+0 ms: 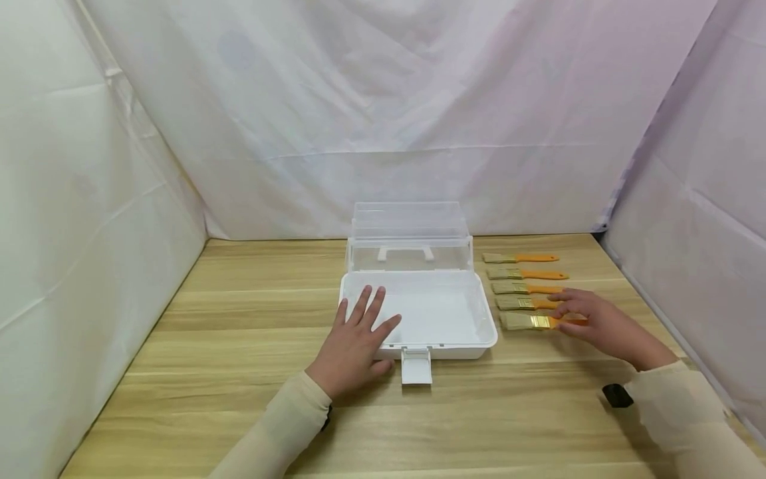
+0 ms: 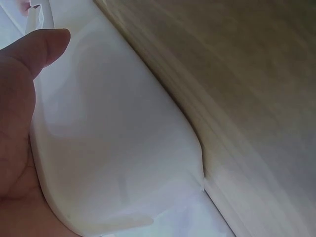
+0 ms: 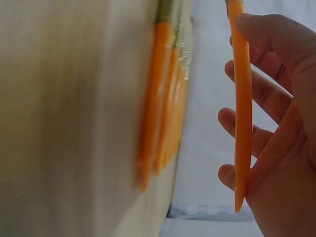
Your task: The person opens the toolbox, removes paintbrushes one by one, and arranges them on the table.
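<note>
A white plastic box point(image 1: 432, 313) stands with its clear lid point(image 1: 410, 226) raised at the back. My left hand point(image 1: 357, 346) rests over the box's front left rim, fingers straight and spread over the inside. In the left wrist view, its thumb point(image 2: 52, 47) lies along the outer wall. My right hand point(image 1: 601, 326) pinches the orange handle of a flat paintbrush point(image 3: 242, 98) between thumb and fingers. Its bristles point left toward the box, and the handle is raised off the table. Beside it, several similar paintbrushes point(image 1: 543, 274) lie in a row.
A white latch point(image 1: 416, 368) hangs down at the box's front. The wood-grain table point(image 1: 251, 332) is bordered by white cloth point(image 1: 287, 159) at the back and both sides. A small black object point(image 1: 617, 396) shows by the right sleeve.
</note>
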`<state>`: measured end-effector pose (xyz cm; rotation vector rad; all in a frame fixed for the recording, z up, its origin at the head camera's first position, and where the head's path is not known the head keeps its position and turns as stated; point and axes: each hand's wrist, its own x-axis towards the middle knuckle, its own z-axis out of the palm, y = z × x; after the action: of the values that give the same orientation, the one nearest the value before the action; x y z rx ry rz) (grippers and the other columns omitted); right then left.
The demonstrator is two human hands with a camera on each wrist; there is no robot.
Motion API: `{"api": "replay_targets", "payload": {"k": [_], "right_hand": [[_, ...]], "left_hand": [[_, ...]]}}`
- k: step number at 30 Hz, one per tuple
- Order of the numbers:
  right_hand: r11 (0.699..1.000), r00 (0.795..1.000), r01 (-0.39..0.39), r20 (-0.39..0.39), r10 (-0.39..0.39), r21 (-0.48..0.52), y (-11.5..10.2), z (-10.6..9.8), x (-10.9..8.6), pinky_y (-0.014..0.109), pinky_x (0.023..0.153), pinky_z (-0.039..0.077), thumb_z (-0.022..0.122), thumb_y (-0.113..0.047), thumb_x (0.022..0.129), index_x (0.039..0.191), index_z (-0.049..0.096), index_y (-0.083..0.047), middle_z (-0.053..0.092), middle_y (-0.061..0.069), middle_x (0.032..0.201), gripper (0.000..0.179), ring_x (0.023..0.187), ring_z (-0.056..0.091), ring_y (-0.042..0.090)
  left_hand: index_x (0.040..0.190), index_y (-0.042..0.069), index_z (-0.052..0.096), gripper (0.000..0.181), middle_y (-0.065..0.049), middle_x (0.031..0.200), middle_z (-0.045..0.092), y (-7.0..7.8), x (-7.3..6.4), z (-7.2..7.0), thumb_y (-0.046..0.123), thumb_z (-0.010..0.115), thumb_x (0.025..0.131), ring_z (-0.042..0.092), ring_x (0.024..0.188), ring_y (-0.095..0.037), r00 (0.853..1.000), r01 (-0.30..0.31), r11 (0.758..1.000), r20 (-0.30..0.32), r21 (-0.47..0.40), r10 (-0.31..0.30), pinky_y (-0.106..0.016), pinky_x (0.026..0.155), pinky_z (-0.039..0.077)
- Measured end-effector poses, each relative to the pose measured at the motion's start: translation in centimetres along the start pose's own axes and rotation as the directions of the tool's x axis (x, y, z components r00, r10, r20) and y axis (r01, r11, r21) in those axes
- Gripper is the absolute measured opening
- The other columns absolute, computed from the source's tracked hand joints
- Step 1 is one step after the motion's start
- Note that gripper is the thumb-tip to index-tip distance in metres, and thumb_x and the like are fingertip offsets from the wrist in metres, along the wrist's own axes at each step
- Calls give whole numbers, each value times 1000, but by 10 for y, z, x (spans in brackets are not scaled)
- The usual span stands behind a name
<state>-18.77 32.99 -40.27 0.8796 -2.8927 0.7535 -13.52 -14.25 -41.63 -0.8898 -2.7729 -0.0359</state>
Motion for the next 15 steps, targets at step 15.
{"api": "replay_targets", "payload": {"k": [15], "right_hand": [[998, 999, 32, 33, -34, 54, 9, 20, -18, 7, 102, 11, 78, -9, 83, 91, 70, -28, 58, 22, 131, 23, 126, 36, 58]], "left_hand": [[146, 24, 51, 71, -20, 163, 17, 0, 0, -1, 52, 70, 84, 11, 150, -38, 1000, -8, 1000, -5, -4, 8, -65, 109, 24]]}}
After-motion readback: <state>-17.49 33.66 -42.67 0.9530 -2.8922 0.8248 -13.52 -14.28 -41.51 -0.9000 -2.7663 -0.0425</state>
